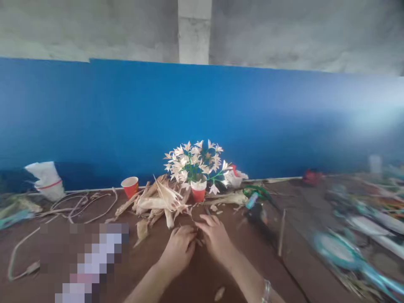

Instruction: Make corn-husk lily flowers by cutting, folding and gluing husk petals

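Note:
My left hand (182, 247) is low over the brown table, its fingers curled in; what they pinch, if anything, is too small to make out. Right beside it is my right hand (217, 236), fingers stretched towards the left hand and slightly apart, with no held thing showing. Just beyond both hands, a red and white paper cup (198, 193) carries a bunch of white star-shaped flowers (192, 160) on green stems. A heap of dry, pale husks (158, 201) lies left of that cup, and small scraps are scattered near my fingers.
Another red paper cup (130, 187) stands behind the husks. Loose white cord (83, 207) and a white bag (49, 183) lie left. To the right are a blue-labelled item (252, 200), an upright stick (282, 233) and blurred clutter with a teal round object (337, 249). A blue wall panel (142, 113) closes the back.

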{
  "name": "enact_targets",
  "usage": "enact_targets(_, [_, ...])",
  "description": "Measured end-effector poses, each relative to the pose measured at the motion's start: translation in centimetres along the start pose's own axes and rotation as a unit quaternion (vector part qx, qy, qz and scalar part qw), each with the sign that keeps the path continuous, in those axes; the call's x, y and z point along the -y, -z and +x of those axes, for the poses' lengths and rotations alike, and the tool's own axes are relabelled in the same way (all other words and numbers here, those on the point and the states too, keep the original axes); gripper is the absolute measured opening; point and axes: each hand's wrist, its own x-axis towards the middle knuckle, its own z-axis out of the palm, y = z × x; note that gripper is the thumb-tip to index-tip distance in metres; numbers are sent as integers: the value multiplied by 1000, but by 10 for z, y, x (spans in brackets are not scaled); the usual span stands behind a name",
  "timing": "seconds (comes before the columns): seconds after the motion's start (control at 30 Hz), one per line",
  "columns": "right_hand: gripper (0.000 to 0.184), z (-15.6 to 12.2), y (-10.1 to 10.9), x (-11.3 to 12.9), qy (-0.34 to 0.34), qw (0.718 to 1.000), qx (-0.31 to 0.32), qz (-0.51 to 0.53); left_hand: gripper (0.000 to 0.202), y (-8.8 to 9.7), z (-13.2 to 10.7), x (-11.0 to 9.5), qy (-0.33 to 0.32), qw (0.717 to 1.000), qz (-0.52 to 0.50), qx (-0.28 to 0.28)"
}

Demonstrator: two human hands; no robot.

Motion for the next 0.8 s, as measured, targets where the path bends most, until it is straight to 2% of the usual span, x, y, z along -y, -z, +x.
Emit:
enact_targets(0.23, [18,4,8,10,-11,999,-43,8,33,0,1,2,6,999,-26,-24])
enact_targets(0.4, [17,2,10,3,-12,997,-64,29,32,-4,4,1,17,998,-34,-46])
enact_targets(0.7, [15,2,6,0,7,997,-69,17,31,-12,8,2,21,998,-26,-46])
enact_targets(0.8, [14,3,4,-4,7,995,-90,36,31,-11,9,2,19,997,-30,-73])
